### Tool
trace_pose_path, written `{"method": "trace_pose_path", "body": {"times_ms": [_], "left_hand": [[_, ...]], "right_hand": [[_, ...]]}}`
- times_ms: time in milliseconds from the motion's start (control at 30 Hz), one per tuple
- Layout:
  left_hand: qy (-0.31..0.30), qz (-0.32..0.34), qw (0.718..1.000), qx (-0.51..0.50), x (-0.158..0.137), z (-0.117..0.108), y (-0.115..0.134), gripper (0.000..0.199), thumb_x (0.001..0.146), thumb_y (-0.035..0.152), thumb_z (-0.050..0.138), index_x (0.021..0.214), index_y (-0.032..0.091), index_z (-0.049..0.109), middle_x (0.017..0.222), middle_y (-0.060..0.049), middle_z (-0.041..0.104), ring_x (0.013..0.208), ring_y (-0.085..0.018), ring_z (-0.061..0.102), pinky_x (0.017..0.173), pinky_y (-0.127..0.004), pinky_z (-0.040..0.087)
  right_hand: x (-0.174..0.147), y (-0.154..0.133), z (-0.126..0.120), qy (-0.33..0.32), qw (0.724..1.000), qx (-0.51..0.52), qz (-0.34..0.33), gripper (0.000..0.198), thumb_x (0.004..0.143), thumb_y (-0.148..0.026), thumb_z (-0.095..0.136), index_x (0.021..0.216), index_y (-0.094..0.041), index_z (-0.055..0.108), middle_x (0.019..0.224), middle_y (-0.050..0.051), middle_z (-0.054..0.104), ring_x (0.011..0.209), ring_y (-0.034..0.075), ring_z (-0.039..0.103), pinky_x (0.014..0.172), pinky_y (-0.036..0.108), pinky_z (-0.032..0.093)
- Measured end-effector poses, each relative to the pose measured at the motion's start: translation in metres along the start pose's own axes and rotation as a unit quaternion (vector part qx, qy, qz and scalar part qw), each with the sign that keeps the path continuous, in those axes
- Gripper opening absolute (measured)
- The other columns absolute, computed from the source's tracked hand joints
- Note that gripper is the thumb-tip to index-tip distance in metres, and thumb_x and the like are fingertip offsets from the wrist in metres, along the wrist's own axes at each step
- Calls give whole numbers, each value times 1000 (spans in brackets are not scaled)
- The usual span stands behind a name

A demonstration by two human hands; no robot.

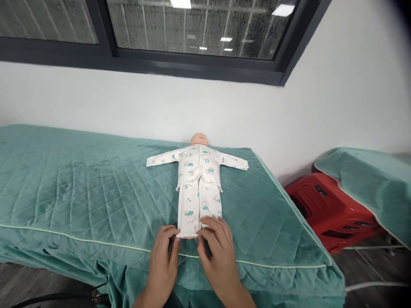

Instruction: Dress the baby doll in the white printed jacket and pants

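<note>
A baby doll [199,139] lies on its back on the green quilted cover, its head toward the wall. It wears a white printed baby jacket [199,164] with the sleeves spread out sideways, and matching baby pants [189,205]. My left hand [163,256] pinches the outer corner of the left pant leg's cuff between thumb and fingers. At the inner corner of that same cuff, my right hand [218,252] grips the hem and partly covers the other leg. A little of the doll's foot shows below the cuff.
The bed's green quilted cover [96,192] has pale piping along its front and right edges. A red plastic stool [330,209] stands at the right, partly beneath another green cloth [372,184]. Behind the bed rise a white wall and a dark-framed window [192,64].
</note>
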State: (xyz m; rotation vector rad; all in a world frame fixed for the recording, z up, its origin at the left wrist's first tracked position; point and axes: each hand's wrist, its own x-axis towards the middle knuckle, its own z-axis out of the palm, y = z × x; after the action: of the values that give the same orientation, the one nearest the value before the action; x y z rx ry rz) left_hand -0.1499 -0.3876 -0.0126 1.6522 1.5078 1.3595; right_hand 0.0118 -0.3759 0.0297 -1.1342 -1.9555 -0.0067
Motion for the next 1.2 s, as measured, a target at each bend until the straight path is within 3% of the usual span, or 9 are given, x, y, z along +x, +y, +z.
{"method": "trace_pose_path", "body": {"times_ms": [333, 633, 800, 967, 1067, 1133, 1200], "left_hand": [[-4, 18, 999, 40, -2, 4, -3, 17, 96, 24, 43, 107, 22, 56, 115, -8, 55, 110, -20, 54, 94, -38, 46], [3, 43, 997, 68, -3, 3, 2, 25, 94, 15, 41, 114, 23, 54, 123, -10, 51, 116, -22, 52, 95, -41, 49], [6, 98, 991, 93, -2, 5, 18, 35, 92, 11, 43, 123, 24, 52, 127, -10, 48, 120, -22, 49, 96, -41, 50], [35, 179, 974, 134, -4, 6, 29, 40, 90, 7, 46, 125, 24, 53, 128, -10, 50, 121, -22, 50, 97, -41, 50], [52, 227, 963, 136, -19, 6, 25, 41, 87, 3, 48, 122, 22, 55, 126, -11, 54, 118, -22, 54, 93, -37, 53], [47, 216, 966, 130, -38, 3, 20, 40, 84, 0, 49, 115, 24, 57, 121, -8, 59, 115, -21, 58, 92, -37, 54], [1, 155, 979, 129, -60, -3, 19, 37, 84, 1, 52, 107, 28, 61, 112, -5, 64, 108, -21, 63, 91, -39, 56]], "right_hand": [[-9, 3, 2, -23, 999, 18, 24, 32, 89, -3, 49, 112, -23, 58, 124, 8, 55, 123, 24, 48, 105, 49, 43], [-20, 17, -17, -6, 989, 65, 130, 33, 94, -15, 50, 123, -28, 54, 130, 8, 49, 122, 22, 49, 100, 42, 48], [-22, 22, -15, -13, 980, 77, 183, 28, 95, -21, 52, 121, -28, 54, 122, 7, 53, 116, 21, 53, 96, 39, 51], [-20, 20, -16, -16, 982, 81, 171, 21, 94, -18, 52, 112, -25, 60, 109, 6, 57, 104, 19, 58, 89, 35, 53], [-20, 17, -19, -11, 986, 72, 149, 21, 94, -15, 50, 109, -24, 62, 106, 6, 58, 98, 18, 60, 83, 32, 54], [-22, 16, -23, -19, 990, 61, 126, 26, 95, -13, 48, 113, -25, 62, 103, 6, 60, 96, 18, 61, 80, 30, 54], [-27, 16, -28, -30, 993, 50, 107, 27, 94, -14, 48, 114, -26, 62, 103, 6, 61, 94, 18, 62, 79, 29, 55]]}}
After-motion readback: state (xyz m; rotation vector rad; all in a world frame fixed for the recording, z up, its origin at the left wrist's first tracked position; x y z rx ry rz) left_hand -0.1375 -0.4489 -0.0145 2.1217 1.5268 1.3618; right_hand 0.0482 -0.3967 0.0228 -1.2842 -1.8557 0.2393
